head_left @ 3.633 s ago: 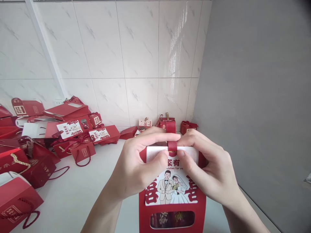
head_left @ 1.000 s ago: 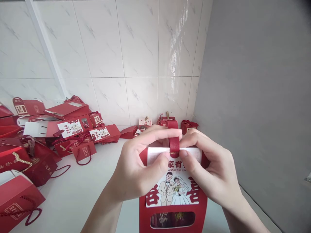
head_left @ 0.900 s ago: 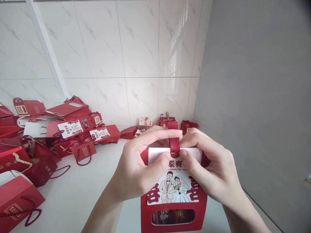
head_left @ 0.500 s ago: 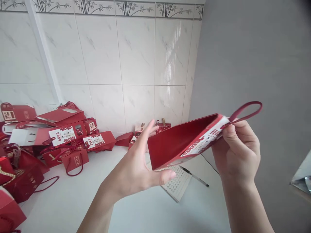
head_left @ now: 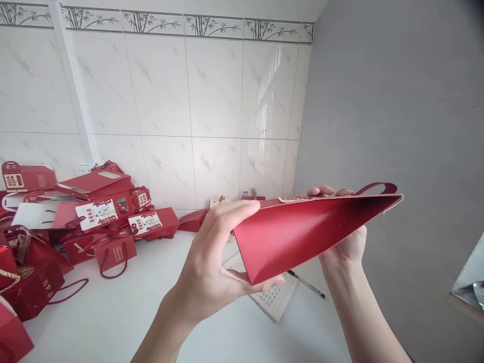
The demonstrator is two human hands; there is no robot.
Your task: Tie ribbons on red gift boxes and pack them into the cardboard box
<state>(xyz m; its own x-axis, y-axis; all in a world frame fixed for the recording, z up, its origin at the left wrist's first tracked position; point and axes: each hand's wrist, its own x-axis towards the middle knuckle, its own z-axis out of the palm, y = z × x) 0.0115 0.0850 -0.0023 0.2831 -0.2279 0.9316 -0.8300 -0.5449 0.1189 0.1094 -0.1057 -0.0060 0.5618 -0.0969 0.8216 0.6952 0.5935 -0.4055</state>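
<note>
A red paper gift box point(head_left: 291, 237) with a ribbon loop point(head_left: 381, 188) at its narrow right end is held in the air above the table, its open side facing me. My left hand point(head_left: 215, 257) grips the wide left end, thumb below and fingers above. Behind the box, my right hand point(head_left: 346, 244) holds the narrow end; a few fingertips show over the top edge and the palm is partly hidden. Part of a white label shows along the upper edge. Below it lie a notebook point(head_left: 278, 302) with handwriting and a black pen point(head_left: 308, 285).
Many red gift boxes and bags point(head_left: 102, 217) are piled along the left and back of the white table point(head_left: 113, 312). More small boxes point(head_left: 221, 201) stand by the tiled wall point(head_left: 162, 91). A grey wall point(head_left: 378, 111) rises close on the right.
The box has been turned so its open side now faces me and its label faces away. My left hand has closed on its wide end; my right hand has shifted behind it.
</note>
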